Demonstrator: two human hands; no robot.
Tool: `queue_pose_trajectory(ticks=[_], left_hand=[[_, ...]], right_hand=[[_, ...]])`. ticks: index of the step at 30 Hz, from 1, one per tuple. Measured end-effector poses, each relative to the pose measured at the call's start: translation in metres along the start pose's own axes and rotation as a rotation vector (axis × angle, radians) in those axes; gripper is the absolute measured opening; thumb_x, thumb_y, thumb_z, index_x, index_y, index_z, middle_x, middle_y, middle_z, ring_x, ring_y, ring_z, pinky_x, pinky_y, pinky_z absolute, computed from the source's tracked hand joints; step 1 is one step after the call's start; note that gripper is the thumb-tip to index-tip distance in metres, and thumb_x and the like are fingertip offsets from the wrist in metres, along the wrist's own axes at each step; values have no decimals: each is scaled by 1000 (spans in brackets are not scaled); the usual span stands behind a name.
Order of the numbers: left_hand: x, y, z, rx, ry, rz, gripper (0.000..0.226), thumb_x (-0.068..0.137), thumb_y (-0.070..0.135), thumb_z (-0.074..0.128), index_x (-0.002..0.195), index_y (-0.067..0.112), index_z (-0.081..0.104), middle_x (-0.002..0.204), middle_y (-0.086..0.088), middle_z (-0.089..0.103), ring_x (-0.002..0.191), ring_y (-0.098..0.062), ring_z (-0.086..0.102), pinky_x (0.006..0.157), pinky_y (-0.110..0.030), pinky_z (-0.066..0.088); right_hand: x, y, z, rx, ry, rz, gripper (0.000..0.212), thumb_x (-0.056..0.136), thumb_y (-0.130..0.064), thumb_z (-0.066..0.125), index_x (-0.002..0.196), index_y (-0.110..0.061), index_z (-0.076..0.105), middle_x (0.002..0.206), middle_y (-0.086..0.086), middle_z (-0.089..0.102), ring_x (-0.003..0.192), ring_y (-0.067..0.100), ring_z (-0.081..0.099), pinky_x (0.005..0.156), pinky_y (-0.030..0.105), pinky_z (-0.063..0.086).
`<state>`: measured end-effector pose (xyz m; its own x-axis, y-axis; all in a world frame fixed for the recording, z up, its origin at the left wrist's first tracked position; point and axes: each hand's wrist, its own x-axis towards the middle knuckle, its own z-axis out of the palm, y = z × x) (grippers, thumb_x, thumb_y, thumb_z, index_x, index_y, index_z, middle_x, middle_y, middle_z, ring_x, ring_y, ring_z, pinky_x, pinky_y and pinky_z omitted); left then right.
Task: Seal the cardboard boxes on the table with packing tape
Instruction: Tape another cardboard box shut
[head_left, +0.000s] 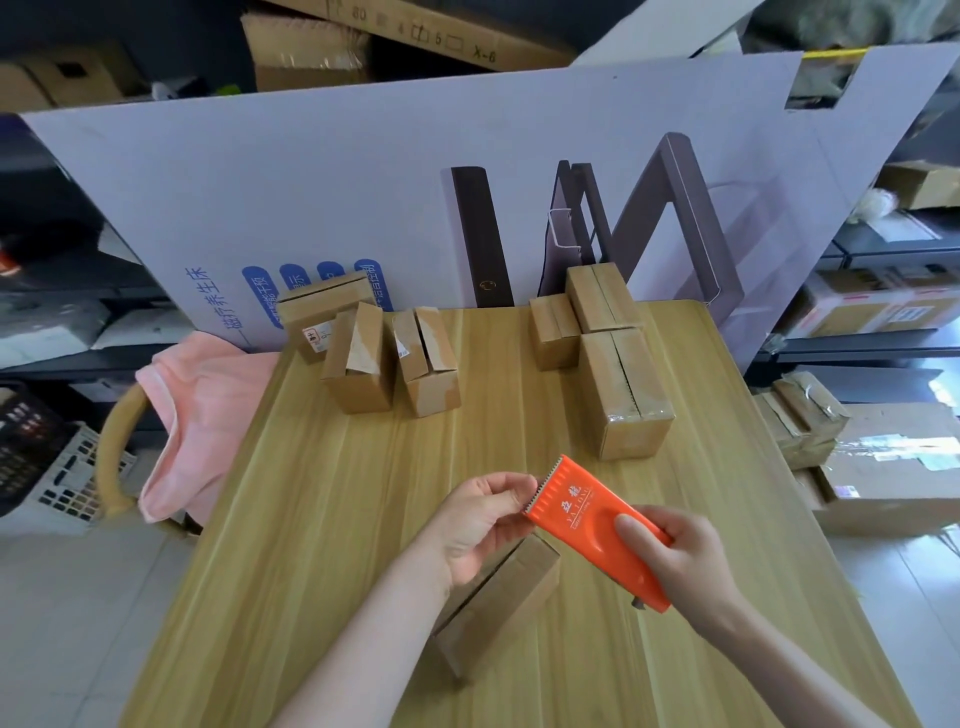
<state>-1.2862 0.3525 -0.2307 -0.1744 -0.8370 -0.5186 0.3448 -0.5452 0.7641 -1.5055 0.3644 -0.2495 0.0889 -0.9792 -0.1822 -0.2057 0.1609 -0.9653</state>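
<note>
Up close, right hand (691, 561) curled round an orange tape dispenser (587, 525), left hand (478, 525) pinching at its toothed edge, both above a cardboard box (498, 608) lying on the wooden table (322, 519), 3 boxes far left (358, 358), 3 taped boxes far right (623, 389), pink cloth (202, 415) beside the table.

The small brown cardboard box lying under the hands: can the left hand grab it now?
Probably yes. The left hand hovers above the small brown cardboard box, nothing between them, but its fingers pinch the toothed end of the orange plastic tape dispenser, so it must let go first.
</note>
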Motion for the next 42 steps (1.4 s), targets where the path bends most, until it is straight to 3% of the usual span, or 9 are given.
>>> queue_pose_trajectory(ticks=[6,12,16,19,22,29,33,37,42], left_hand=[[1,-3,-6,-17,26,-25,10,85,15,64,90,8,69,75,-3,73,67,-9,68,60,-19,54],[5,0,-13,13,42,-77,38,73,46,68,84,10,72,75,-4,72,66,-11,68,56,-21,54],[16,-1,-14,198,236,-31,19,71,19,80,80,8,68,65,-1,71,56,-7,65,59,-23,55],[26,0,-16,335,369,22,12,80,0,71,72,9,70,64,-1,72,58,-10,66,66,-29,55],[34,1,-21,378,406,62,15,79,-5,69,69,6,72,65,-7,72,54,-12,65,59,-25,54],[49,-5,-34,407,511,51,14,77,-9,66,75,4,72,68,-7,72,51,-10,62,52,-19,51],[56,-9,-68,453,541,2,3,79,3,74,82,4,73,73,-8,74,57,-11,64,64,-25,56],[75,-26,-68,632,521,26,8,81,15,76,73,17,74,70,-2,74,64,-14,65,73,-31,59],[97,-37,-74,734,543,-3,17,79,21,76,64,27,73,67,5,73,71,-16,69,73,-31,58]], right_hand=[[-2,-1,6,33,-4,34,23,75,-39,68,76,-18,77,60,22,66,45,38,62,35,41,51],[-5,-3,6,-68,13,-22,14,87,-20,71,75,-23,77,58,17,66,44,37,61,37,49,48],[-5,-4,12,-236,43,-70,20,83,-20,75,67,-32,75,61,3,69,51,20,64,45,36,49],[-5,-6,15,-336,40,-34,14,80,-32,74,69,-23,74,59,1,67,52,21,64,44,40,50],[-6,-7,9,-444,35,-13,29,77,-42,70,72,-14,72,59,4,66,51,23,63,43,43,51],[-16,5,-22,-492,45,116,21,77,-40,72,69,-21,73,56,3,66,45,22,63,38,47,51],[-29,26,-51,-507,84,225,20,78,-37,74,64,-22,72,49,1,64,36,21,60,30,36,48],[-19,41,-41,-758,98,262,30,78,-50,70,63,-24,69,53,-7,64,50,7,61,43,26,45],[-7,55,-30,-925,79,319,42,79,-61,60,65,-22,66,57,-10,61,52,0,56,42,20,33]])
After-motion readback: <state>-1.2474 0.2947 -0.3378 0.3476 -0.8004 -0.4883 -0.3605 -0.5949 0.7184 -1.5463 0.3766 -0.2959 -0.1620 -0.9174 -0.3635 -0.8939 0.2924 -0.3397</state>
